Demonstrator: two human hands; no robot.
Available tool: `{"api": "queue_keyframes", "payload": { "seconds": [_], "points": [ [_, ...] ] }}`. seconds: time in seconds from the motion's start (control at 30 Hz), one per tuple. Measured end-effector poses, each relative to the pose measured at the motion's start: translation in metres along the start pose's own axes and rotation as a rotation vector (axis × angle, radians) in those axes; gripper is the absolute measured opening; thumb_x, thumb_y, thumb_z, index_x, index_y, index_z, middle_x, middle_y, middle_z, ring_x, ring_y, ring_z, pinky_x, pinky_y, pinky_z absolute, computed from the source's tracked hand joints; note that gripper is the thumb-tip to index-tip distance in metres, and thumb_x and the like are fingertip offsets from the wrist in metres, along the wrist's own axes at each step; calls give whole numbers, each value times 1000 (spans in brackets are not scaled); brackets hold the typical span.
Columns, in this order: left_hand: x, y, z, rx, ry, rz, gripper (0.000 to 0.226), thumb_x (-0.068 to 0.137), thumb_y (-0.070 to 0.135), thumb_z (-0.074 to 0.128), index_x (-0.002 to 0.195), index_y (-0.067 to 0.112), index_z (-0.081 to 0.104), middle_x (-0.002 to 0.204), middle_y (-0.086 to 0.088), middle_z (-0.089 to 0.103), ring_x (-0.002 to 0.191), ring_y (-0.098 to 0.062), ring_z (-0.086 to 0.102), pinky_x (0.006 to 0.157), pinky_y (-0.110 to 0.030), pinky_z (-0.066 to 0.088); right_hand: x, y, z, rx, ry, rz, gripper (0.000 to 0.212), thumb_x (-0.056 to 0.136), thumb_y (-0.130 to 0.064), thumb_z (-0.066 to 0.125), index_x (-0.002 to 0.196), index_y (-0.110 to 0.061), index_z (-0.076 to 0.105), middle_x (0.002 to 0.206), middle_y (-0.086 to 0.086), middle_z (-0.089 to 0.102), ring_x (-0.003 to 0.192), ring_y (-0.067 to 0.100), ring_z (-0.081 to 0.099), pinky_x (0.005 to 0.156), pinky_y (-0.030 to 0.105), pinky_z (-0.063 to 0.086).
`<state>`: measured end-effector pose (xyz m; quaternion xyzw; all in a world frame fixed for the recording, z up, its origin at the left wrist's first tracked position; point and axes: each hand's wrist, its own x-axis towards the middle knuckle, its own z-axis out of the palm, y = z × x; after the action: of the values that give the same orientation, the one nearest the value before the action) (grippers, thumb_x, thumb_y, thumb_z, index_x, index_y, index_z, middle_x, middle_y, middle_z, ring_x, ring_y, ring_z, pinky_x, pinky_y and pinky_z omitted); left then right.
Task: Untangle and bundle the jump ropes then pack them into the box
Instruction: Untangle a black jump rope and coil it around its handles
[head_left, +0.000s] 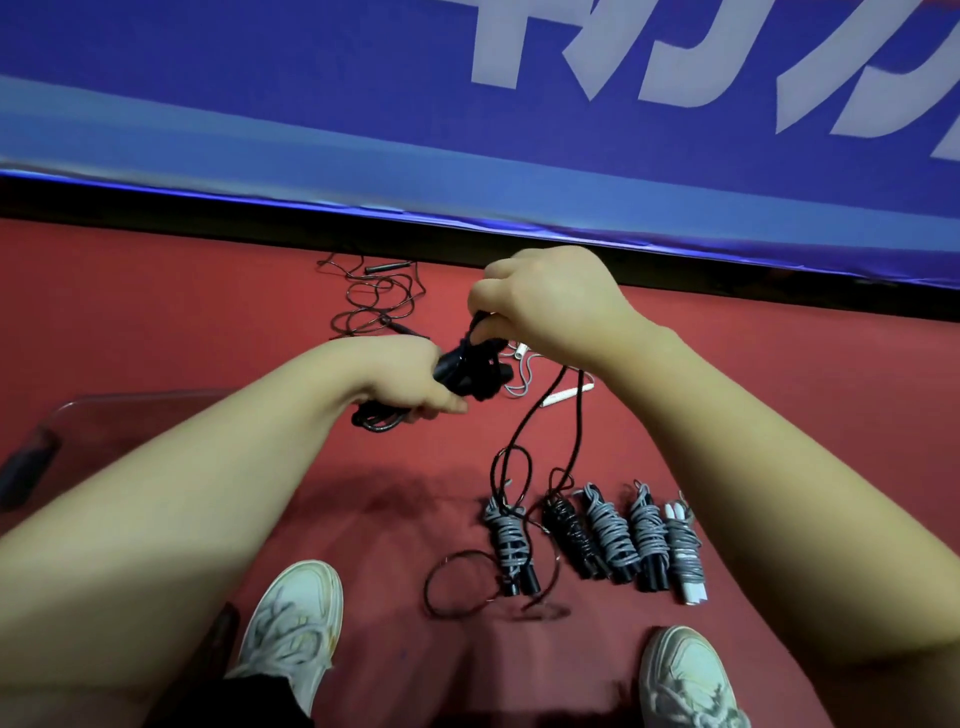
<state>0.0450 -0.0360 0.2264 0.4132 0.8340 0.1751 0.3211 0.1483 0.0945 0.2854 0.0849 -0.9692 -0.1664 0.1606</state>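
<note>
So the left hand (410, 384) sits mid-frame with its fingers (441, 402) curled tight around the half-wound black jump rope with black handles (470, 371), held up off the red floor (208, 312). The right hand (545, 301) is just above and to the right, fingertips pinching the cord of that same rope right at the top of the wrap. The loose tail of the cord drops down through the centre of the frame and loops on the floor, crossing the leftmost one of the row of five wound jump-rope bundles (610, 530) at lower right; those lie side by side, mostly grey cord on black handles, one all black, and the far right one has white handles. A loose black jump rope (374, 296) is sprawled on the floor at upper centre-left, and a white-handled grey jump rope (563, 397) peeks out from behind the hands. A clear plastic box (130, 399) sits at the left edge. Blue banner with big white lettering (311, 104) fills the top, and white sneakers (291, 623) show along the bottom.
</note>
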Motion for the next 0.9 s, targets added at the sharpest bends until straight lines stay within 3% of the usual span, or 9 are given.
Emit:
{"api": "queue_keyframes", "payload": {
  "seconds": [0.1, 0.3, 0.4, 0.47, 0.57, 0.67, 0.73, 0.8, 0.9],
  "points": [
    [-3, 7, 1, 111, -79, 19, 37, 85, 38, 67, 88, 1, 63, 71, -6, 64, 56, -16, 56, 55, -21, 46, -1, 5, 0, 61, -87, 14, 31, 89, -45, 52, 108, -23, 64, 103, -3, 61, 97, 20, 57, 63, 31, 37],
    [-12, 17, 6, -69, -326, 112, 25, 88, 24, 66, 82, 13, 44, 58, 4, 51, 47, -9, 46, 51, -21, 42, -9, 23, 9, 373, -147, 102, 41, 71, -54, 68, 94, -20, 67, 90, -4, 64, 84, 15, 55, 62, 29, 38],
    [-20, 23, 3, -214, -499, 178, 26, 92, 15, 61, 80, 14, 38, 54, 6, 42, 46, -10, 36, 49, -21, 36, -16, 31, 19, 765, -193, 191, 27, 78, -40, 70, 82, -14, 67, 79, 3, 66, 76, 15, 57, 70, 31, 45],
    [-26, 31, -1, -303, -549, 236, 28, 91, 13, 61, 77, 14, 37, 54, 6, 40, 45, -9, 33, 46, -18, 33, -23, 31, 27, 1067, -152, 302, 21, 88, -30, 62, 72, -16, 61, 67, -7, 59, 65, 6, 51, 67, 26, 43],
    [-31, 37, -7, -439, -488, 286, 23, 82, 18, 60, 73, 13, 39, 53, 4, 38, 42, -8, 31, 41, -16, 30, -33, 23, 46, 1355, -127, 400, 23, 86, -21, 60, 65, -12, 54, 58, -10, 53, 58, -1, 46, 65, 23, 42],
    [-31, 34, -18, -610, -341, 266, 26, 82, 16, 68, 66, 18, 49, 52, 5, 37, 41, -5, 29, 38, -14, 27, -40, 15, 67, 1221, -64, 519, 34, 92, -14, 52, 58, -12, 50, 47, -7, 50, 52, -2, 39, 54, 25, 34],
    [-29, 30, -23, -712, -203, 227, 22, 83, 22, 64, 70, 17, 47, 54, 5, 39, 42, -4, 29, 38, -13, 25, -42, 9, 76, 1220, -21, 610, 47, 102, -26, 35, 57, -19, 47, 44, -11, 42, 45, 2, 33, 51, 22, 28],
    [-22, 25, -24, -826, -89, 161, 24, 86, 20, 60, 73, 17, 40, 54, 5, 39, 41, -3, 28, 37, -12, 23, -41, 2, 81, 1130, -17, 557, 44, 102, -32, 32, 62, -23, 49, 56, -10, 46, 51, 5, 39, 57, 23, 33],
    [-12, 19, -24, -983, 25, 103, 23, 88, 16, 59, 74, 17, 41, 53, 5, 38, 39, -2, 28, 36, -12, 22, -38, -8, 80, 952, -178, 428, 32, 100, -32, 38, 73, -24, 51, 62, -7, 48, 56, 4, 44, 63, 20, 37]
  ]
}}
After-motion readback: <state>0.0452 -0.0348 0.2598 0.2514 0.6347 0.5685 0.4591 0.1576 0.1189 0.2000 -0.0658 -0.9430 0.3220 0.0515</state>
